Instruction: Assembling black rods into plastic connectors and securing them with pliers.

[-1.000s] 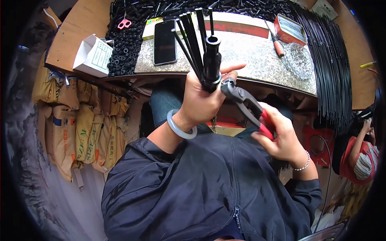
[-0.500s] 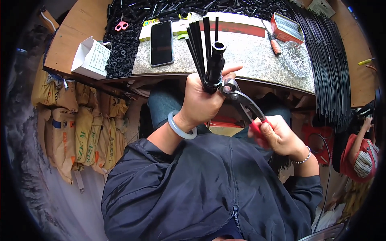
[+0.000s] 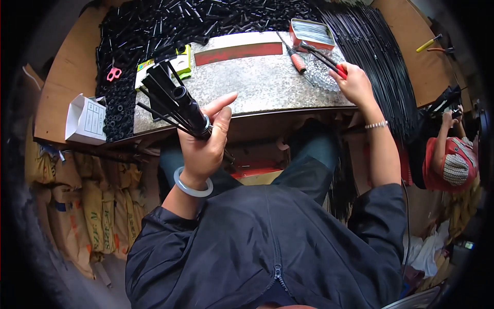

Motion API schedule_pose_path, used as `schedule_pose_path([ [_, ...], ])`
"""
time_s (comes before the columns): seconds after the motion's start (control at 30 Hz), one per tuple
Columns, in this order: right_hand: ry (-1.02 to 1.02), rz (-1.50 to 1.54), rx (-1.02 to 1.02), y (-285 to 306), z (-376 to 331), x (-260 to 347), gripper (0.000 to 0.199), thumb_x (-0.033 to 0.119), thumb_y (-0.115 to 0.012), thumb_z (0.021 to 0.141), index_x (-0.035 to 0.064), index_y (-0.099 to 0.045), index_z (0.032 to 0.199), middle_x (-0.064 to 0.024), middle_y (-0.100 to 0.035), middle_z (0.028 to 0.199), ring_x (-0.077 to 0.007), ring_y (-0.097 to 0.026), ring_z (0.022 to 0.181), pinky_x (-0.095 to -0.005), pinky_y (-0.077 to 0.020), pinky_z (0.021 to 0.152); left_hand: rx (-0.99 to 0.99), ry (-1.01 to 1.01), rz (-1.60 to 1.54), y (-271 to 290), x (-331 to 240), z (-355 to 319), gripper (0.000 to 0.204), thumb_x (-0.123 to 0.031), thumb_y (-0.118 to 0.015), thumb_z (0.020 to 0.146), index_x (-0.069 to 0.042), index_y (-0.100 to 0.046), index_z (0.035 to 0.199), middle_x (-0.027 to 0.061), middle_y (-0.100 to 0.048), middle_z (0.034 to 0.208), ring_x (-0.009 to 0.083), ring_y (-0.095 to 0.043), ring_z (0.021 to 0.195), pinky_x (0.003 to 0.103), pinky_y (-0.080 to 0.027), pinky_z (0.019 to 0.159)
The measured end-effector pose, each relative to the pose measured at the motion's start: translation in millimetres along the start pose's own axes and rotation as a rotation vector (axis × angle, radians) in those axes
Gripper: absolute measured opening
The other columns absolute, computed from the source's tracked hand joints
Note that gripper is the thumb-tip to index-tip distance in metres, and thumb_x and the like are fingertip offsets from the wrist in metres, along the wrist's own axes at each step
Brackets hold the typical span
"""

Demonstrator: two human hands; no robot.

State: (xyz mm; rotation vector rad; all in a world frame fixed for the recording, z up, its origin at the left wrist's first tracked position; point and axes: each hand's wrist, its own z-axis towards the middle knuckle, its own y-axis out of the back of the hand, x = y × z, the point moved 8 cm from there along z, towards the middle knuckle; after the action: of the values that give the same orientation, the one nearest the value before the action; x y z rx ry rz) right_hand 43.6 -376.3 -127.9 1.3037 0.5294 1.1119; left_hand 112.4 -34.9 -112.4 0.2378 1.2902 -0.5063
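My left hand [image 3: 203, 149] is wrapped round a black umbrella runner [image 3: 191, 108], a tube with a ring-shaped open end and several thin black ribs [image 3: 157, 82] fanning up and to the left. Its index finger and thumb stick out to the right. Over at the right of the table, my right hand [image 3: 357, 87] grips red-handled pliers [image 3: 321, 54]. Their head reaches over a clear glass dish [image 3: 320, 76], close to the front of a red tin [image 3: 311, 35] of thin metal pieces. Whether the jaws touch anything is too small to tell.
An orange-handled pointed tool [image 3: 297, 63] lies left of the dish. Black rods [image 3: 370, 56] cover the right side; black tubular parts [image 3: 206, 18] heap at the back. Pink scissors [image 3: 114, 74] and a white carton [image 3: 86, 119] are at left. A co-worker [image 3: 447, 159] sits at far right.
My right hand has carried the pliers from the umbrella runner over to the glass dish. The runner has tilted left in my left hand. The whole view has shifted too.
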Motion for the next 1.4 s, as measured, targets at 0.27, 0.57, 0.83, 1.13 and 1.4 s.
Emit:
schedule_pose_path([
  [0.27,-0.181,-0.237,0.246,-19,23,-6,0.031,0.035,-0.069,0.077,0.0098,-0.068,0.095,-0.0136,-0.067,0.092,-0.0294,-0.064,0.089,-0.0397,-0.0495,0.076,0.061,-0.048,0.037,-10,-6,6,0.023,-0.003,-0.052,0.092,0.001,-0.060,0.113,-0.0093,-0.041,0.055,-0.0017,-0.031,0.042,0.017,-0.021,0.039],
  [0.57,-0.079,-0.211,0.046,-13,27,-15,0.025,0.029,-0.065,0.079,0.0098,-0.065,0.095,-0.0129,-0.066,0.088,-0.0324,-0.063,0.085,-0.0414,-0.0497,0.071,0.063,-0.102,0.078,-10,-7,9,0.022,-0.005,-0.054,0.092,-0.002,-0.063,0.112,-0.0097,-0.043,0.054,-0.0018,-0.031,0.043,0.016,-0.022,0.040],
  [0.83,0.218,0.658,-0.201,23,-28,71,0.008,0.005,-0.064,0.079,0.0021,-0.062,0.086,-0.0042,-0.059,0.070,-0.0159,-0.054,0.062,-0.0258,-0.0421,0.057,0.095,-0.060,0.080,-21,-3,9,0.023,-0.005,-0.054,0.091,-0.002,-0.063,0.112,-0.0102,-0.042,0.053,-0.0021,-0.031,0.044,0.017,-0.021,0.040],
  [1.13,0.798,0.912,-0.462,45,-116,205,0.022,0.000,-0.075,0.070,0.0005,-0.063,0.089,-0.0062,-0.060,0.069,-0.0171,-0.055,0.059,-0.0260,-0.0413,0.052,0.159,-0.021,-0.075,-31,1,0,0.033,0.005,-0.048,0.080,0.004,-0.063,0.110,0.0021,-0.062,0.079,0.0060,-0.055,0.074,0.023,-0.047,0.066],
  [1.4,0.666,0.937,-0.533,43,-113,200,0.016,-0.004,-0.070,0.074,-0.0015,-0.061,0.087,-0.0078,-0.055,0.067,-0.0149,-0.050,0.055,-0.0242,-0.0395,0.049,0.158,-0.026,-0.037,-25,-5,-10,0.017,0.000,-0.057,0.086,0.004,-0.064,0.101,0.0064,-0.066,0.084,0.0096,-0.060,0.076,0.025,-0.049,0.066],
])
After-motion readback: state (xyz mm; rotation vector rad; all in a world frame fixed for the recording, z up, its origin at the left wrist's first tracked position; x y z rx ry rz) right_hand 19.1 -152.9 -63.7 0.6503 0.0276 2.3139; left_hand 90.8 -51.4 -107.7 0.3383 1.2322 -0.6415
